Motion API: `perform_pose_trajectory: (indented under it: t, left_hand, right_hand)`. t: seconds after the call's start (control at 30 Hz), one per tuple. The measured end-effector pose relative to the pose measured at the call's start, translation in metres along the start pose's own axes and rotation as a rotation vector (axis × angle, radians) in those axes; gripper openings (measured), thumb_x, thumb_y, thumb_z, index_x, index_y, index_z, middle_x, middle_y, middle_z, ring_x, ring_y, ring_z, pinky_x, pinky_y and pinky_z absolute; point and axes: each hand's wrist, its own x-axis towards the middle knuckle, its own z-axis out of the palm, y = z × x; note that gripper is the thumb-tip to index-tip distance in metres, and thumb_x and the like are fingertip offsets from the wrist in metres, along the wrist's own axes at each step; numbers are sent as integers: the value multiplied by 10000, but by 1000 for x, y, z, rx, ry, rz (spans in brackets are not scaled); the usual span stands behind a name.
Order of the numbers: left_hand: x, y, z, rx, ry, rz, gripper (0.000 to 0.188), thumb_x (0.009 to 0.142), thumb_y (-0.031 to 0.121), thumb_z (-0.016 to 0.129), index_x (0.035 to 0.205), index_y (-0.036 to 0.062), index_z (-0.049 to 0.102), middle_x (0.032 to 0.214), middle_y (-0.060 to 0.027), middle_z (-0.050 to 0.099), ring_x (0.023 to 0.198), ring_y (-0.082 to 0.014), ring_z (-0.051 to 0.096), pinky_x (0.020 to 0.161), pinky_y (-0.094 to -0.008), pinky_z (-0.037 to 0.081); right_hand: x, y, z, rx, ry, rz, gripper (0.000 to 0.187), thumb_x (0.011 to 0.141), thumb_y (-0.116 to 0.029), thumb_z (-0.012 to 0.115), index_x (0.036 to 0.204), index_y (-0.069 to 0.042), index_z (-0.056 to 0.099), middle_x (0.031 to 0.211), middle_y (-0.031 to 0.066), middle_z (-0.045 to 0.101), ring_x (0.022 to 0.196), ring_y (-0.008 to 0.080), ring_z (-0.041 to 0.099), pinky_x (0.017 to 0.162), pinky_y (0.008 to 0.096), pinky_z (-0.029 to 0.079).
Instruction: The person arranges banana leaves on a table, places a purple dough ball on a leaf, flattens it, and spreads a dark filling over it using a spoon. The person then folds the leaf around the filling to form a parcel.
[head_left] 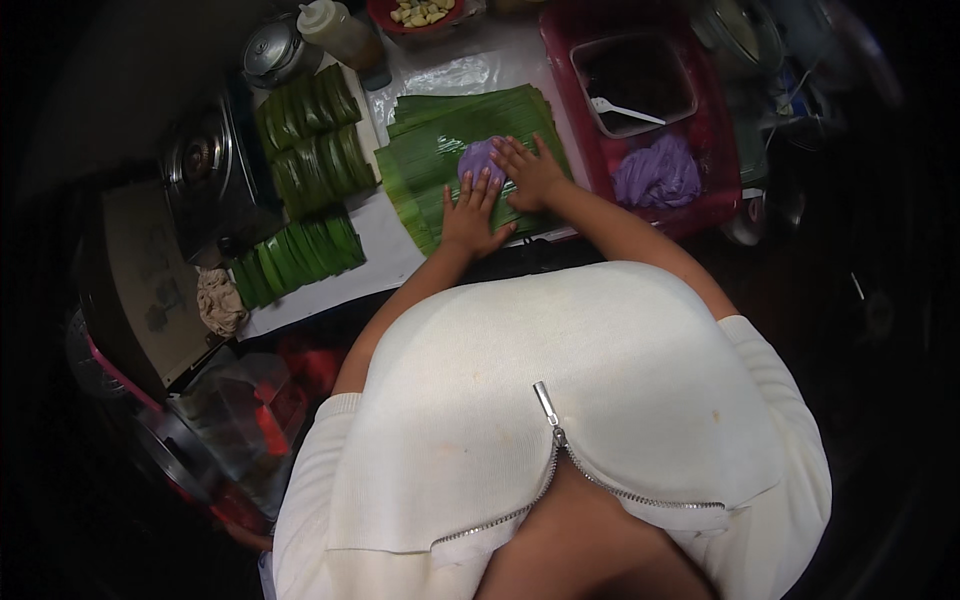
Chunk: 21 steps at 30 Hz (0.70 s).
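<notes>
A flattened piece of purple dough (473,161) lies on a stack of green banana leaves (415,165) in front of me. My left hand (472,222) rests flat with its fingers apart, the fingertips at the dough's near edge. From the right, my right hand (533,178) lies over the dough's right side, fingers spread. Part of the dough is hidden under the fingers. A larger lump of purple dough (655,175) sits in a red tub (715,190) to the right.
The tub also holds a clear container (625,75) of dark filling with a white plastic spoon (628,110). Several leaf-wrapped parcels (310,155) lie in rows at left. Behind are a squeeze bottle (340,33) and a red bowl (385,20) of pale pieces. A crumpled cloth (220,302) lies at the left.
</notes>
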Motion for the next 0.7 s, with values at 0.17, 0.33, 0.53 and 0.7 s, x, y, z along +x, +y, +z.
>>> perform_pose_trajectory:
  t: [0.17,0.33,0.53,0.7]
  left_hand:
    - [-5,-17,-10,-271,100,-40,791,857,583,393,1450,92,213,1522,-89,174,1410,-293,117,1088,-580,39]
    - [9,-12,0,-201,233,35,790,874,576,369,1445,56,205,1518,-98,182,1406,-273,148,1092,-571,29]
    - [14,-17,0,18,107,8,766,879,570,362,1436,58,240,1515,-95,194,1403,-245,172,1100,-556,29]
    - [35,-15,-32,-268,-52,-105,736,875,564,374,1418,73,301,1509,-89,216,1401,-231,184,1101,-555,73]
  right_hand:
    - [-2,3,-17,109,26,-34,796,810,-423,475,1473,-143,136,1547,69,56,1425,227,60,1102,567,9]
    - [-13,-24,8,33,78,-4,785,827,-426,475,1471,-130,139,1544,63,80,1422,227,75,1110,547,14]
    - [-12,-15,6,71,-3,-14,775,828,-433,476,1466,-123,164,1544,60,85,1422,224,71,1114,536,19]
    - [-29,-9,11,18,116,-75,790,803,-441,493,1459,-117,195,1539,58,108,1421,210,82,1116,528,3]
